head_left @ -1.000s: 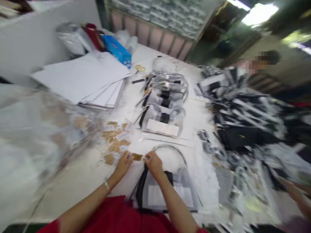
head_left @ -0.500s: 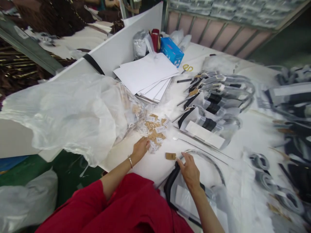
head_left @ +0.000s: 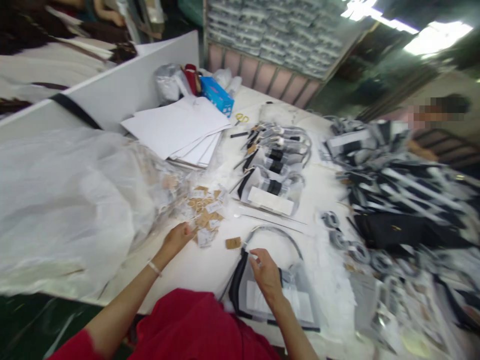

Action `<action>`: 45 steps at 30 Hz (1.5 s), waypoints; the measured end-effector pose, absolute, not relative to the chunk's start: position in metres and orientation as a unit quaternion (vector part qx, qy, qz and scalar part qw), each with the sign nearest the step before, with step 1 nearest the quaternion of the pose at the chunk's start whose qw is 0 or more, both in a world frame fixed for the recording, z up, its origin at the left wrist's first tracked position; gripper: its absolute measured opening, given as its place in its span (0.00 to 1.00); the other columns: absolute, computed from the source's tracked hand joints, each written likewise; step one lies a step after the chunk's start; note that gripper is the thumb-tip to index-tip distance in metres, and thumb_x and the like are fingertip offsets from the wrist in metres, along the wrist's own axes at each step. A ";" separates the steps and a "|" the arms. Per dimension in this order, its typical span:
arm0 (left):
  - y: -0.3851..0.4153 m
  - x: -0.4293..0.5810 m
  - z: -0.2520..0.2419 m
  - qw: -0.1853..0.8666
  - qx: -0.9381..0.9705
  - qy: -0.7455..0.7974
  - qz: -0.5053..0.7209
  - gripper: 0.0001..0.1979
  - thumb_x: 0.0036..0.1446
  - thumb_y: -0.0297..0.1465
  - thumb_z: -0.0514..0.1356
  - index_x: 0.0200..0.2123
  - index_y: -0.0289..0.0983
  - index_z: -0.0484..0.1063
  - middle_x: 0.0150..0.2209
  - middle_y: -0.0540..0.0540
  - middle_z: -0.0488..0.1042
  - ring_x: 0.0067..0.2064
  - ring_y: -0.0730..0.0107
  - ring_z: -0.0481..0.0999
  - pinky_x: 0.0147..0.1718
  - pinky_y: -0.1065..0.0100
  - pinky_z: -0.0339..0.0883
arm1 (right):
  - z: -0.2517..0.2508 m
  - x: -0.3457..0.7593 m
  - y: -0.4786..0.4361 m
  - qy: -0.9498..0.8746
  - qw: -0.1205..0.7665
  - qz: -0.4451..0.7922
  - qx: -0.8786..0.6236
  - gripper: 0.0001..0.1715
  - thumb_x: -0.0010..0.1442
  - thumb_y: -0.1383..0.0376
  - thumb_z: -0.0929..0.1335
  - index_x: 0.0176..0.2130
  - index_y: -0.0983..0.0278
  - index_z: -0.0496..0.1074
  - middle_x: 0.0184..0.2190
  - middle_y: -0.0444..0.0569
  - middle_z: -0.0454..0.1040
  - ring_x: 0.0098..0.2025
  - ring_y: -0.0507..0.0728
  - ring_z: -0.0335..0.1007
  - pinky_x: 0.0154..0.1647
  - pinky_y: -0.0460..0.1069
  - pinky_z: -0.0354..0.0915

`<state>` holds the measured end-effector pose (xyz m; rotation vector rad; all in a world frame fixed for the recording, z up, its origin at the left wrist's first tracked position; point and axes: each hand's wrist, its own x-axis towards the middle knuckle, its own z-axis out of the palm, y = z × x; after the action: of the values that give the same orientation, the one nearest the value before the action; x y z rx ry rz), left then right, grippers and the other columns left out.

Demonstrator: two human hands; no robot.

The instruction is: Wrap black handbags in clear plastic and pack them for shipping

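Observation:
My left hand [head_left: 176, 242] is at the near edge of a loose pile of brown and white hang tags [head_left: 204, 212], its fingers pinched together; what they hold, if anything, is hidden. Above the upper left corner of a handbag [head_left: 236, 285], my right hand [head_left: 265, 272] has its thumb and forefinger slightly apart, with nothing visible between them. The bag is black-edged, lies flat in front of me and has clear wrapping and a white sheet on it. Its grey handle [head_left: 279, 230] arches away from me. One brown hang tag [head_left: 233, 243] lies beside the handle's left end.
Several wrapped bags [head_left: 275, 167] lie in a row farther back. White papers [head_left: 180, 125], a blue box [head_left: 217, 95] and yellow-handled scissors [head_left: 242, 118] are behind the tags. Plastic sheeting [head_left: 71, 200] covers the left. More black bags [head_left: 397, 230] pile up on the right, near another person.
The view has swung right and up, bringing more of the right side and a person into sight. My right fingers have drawn back slightly from the brown tag; my left hand stays by the pile.

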<state>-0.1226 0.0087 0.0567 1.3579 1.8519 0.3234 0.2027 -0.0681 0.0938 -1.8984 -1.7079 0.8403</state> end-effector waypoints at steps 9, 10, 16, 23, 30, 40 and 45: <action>-0.016 -0.070 0.073 0.703 0.431 0.503 0.259 0.37 0.40 0.50 0.69 0.53 0.40 0.68 0.26 0.51 0.71 0.23 0.70 0.68 0.19 0.72 0.59 | 0.116 0.150 -0.068 -0.159 0.321 0.756 -0.547 0.40 0.41 0.38 0.74 0.42 0.64 0.70 0.33 0.51 0.77 0.30 0.58 0.76 0.32 0.54 0.69; -0.023 -0.059 0.077 0.722 0.450 0.467 0.243 0.37 0.40 0.51 0.68 0.53 0.40 0.68 0.28 0.50 0.72 0.23 0.71 0.68 0.19 0.72 0.59 | 0.119 0.145 -0.069 -0.125 0.352 0.769 -0.519 0.43 0.38 0.38 0.75 0.43 0.64 0.70 0.33 0.51 0.77 0.30 0.58 0.76 0.33 0.54 0.69; -0.049 -0.020 0.087 0.769 0.538 0.314 0.141 0.34 0.46 0.51 0.65 0.52 0.39 0.71 0.18 0.55 0.62 0.19 0.77 0.57 0.20 0.74 0.55 | 0.137 0.156 -0.072 -0.043 0.536 0.674 -0.506 0.35 0.32 0.56 0.82 0.38 0.67 0.73 0.30 0.49 0.78 0.31 0.55 0.75 0.32 0.48 0.67; -0.057 -0.017 0.099 0.788 0.538 0.288 0.084 0.33 0.43 0.52 0.65 0.50 0.43 0.71 0.34 0.48 0.75 0.29 0.67 0.71 0.28 0.68 0.67 | 0.147 0.192 -0.094 -0.051 0.588 0.601 -0.539 0.35 0.36 0.52 0.80 0.39 0.67 0.73 0.32 0.52 0.79 0.30 0.55 0.76 0.36 0.51 0.69; -0.048 -0.006 0.109 0.711 0.563 0.374 0.191 0.41 0.42 0.55 0.65 0.59 0.47 0.65 0.59 0.41 0.67 0.57 0.48 0.68 0.54 0.53 0.66 | 0.160 0.175 -0.121 -0.235 0.458 0.638 -0.573 0.29 0.46 0.55 0.74 0.45 0.67 0.70 0.30 0.50 0.79 0.27 0.56 0.76 0.29 0.50 0.68; -0.050 0.024 0.158 0.667 0.582 0.399 0.238 0.25 0.48 0.44 0.63 0.47 0.35 0.76 0.40 0.44 0.78 0.38 0.62 0.76 0.42 0.64 0.70 | 0.182 0.174 -0.136 -0.323 0.450 0.541 -0.633 0.32 0.49 0.59 0.73 0.52 0.64 0.66 0.25 0.43 0.77 0.27 0.56 0.76 0.34 0.52 0.70; -0.050 0.034 0.170 0.707 0.513 0.400 0.277 0.25 0.51 0.38 0.63 0.50 0.32 0.74 0.32 0.46 0.78 0.31 0.70 0.75 0.34 0.69 0.69 | 0.197 0.195 -0.137 -0.271 0.492 0.534 -0.632 0.40 0.47 0.53 0.76 0.54 0.66 0.65 0.33 0.51 0.80 0.35 0.60 0.78 0.39 0.54 0.70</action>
<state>0.0336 -0.0501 0.1697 1.1405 0.8882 0.6156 0.1953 -0.1366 0.1968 -1.5333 -0.6581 1.2959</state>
